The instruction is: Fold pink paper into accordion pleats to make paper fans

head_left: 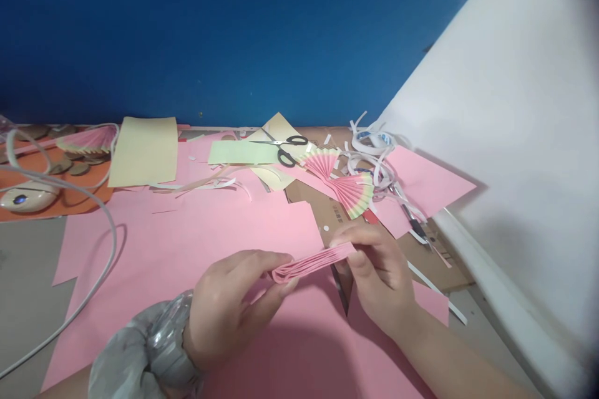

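Note:
A narrow strip of pink paper folded into pleats (312, 262) is held between both hands above a large pink sheet (196, 230). My left hand (231, 305) pinches the strip's left end between thumb and fingers. My right hand (374, 274) pinches its right end. A grey, shiny cuff covers my left wrist (145, 355). Just beyond the hands lie two finished pleated paper fans (344, 181), pink with yellow-green rims, joined at their points.
Black-handled scissors (285, 148) lie behind the fans on yellow and green paper sheets (145, 149). White paper strips and a tape roll (374, 143) sit at the right. Cardboard (421, 249) lies under the pink sheets. A white cable (100, 212) loops at left beside an orange board (70, 193).

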